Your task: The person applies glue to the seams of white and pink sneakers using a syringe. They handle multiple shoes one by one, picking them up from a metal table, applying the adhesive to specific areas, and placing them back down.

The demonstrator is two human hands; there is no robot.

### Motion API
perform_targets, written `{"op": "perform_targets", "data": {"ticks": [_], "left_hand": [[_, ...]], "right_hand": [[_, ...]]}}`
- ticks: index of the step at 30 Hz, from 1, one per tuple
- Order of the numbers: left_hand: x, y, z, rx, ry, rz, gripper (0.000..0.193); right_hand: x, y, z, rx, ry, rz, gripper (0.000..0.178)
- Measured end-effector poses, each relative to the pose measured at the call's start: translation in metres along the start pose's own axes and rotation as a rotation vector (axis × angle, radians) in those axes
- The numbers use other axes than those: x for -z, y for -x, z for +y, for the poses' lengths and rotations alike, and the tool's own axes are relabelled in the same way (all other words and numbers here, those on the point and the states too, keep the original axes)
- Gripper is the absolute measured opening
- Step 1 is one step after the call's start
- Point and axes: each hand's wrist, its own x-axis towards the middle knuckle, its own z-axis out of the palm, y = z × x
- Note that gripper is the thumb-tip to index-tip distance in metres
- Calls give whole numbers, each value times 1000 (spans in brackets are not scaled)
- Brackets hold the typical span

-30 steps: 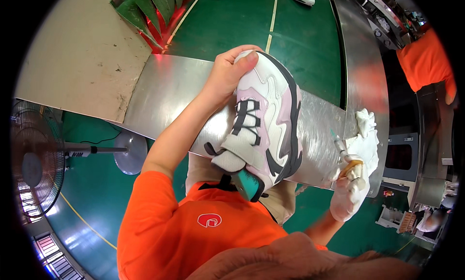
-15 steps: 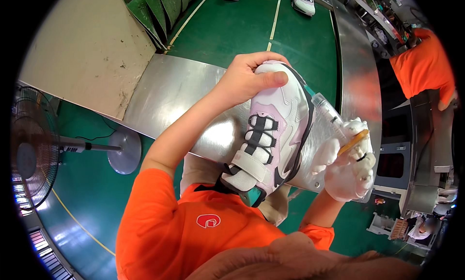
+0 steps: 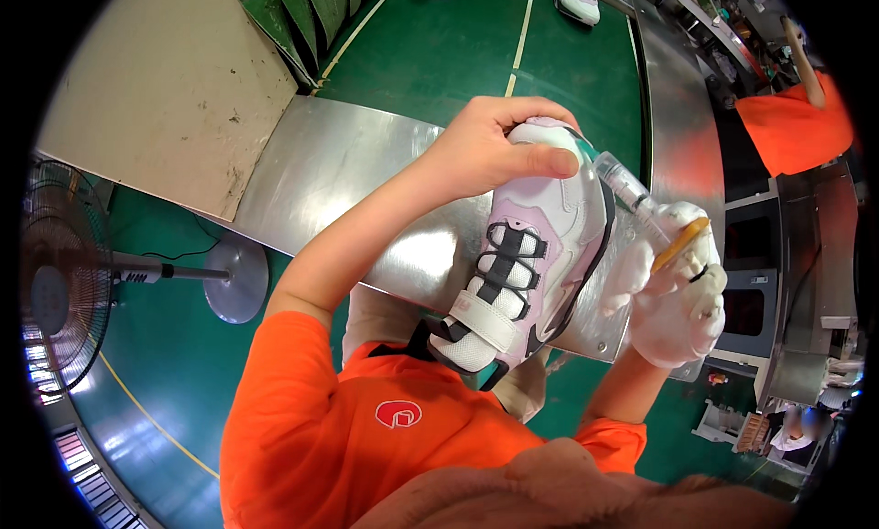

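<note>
A white and lilac sneaker [image 3: 522, 245] with dark elastic laces and a pale strap is held up over the metal ledge. My bare left hand [image 3: 517, 149] grips it by the toe, thumb across the top and fingers round the far side. In my white-gloved right hand [image 3: 673, 272] is a clear syringe [image 3: 624, 183] with a green tip. That tip meets the sole edge near the toe, on the shoe's right side. A yellow-brown stick-like piece [image 3: 680, 245] also lies across the gloved fingers; what it is I cannot make out.
The shiny metal ledge [image 3: 339, 163] borders a green conveyor belt [image 3: 458, 66]. Further up the belt sits another sneaker [image 3: 577, 0]. Green flaps [image 3: 298, 21] hang by a beige housing at left, above a standing fan [image 3: 59, 291]. A person in orange [image 3: 797, 126] works at right.
Both hands, the sneaker and the syringe have shifted a little to the right. The shoe has rolled, showing more of its top and less of its sole. The person at right has raised an arm.
</note>
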Motion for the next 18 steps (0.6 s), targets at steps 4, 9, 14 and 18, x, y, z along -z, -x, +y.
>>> {"op": "perform_targets", "data": {"ticks": [4, 9, 14, 18], "left_hand": [[-4, -2, 2, -28, 3, -4, 50], [-3, 0, 0, -32, -8, 28, 51], [4, 1, -11, -41, -18, 77, 57], [9, 4, -21, -11, -2, 129, 59]], "right_hand": [[-5, -3, -14, -74, 149, 64, 50], [-5, -6, -22, -148, 260, 102, 55], [-3, -4, -22, -187, 301, 129, 59], [-1, -2, -18, -211, 294, 146, 63]]}}
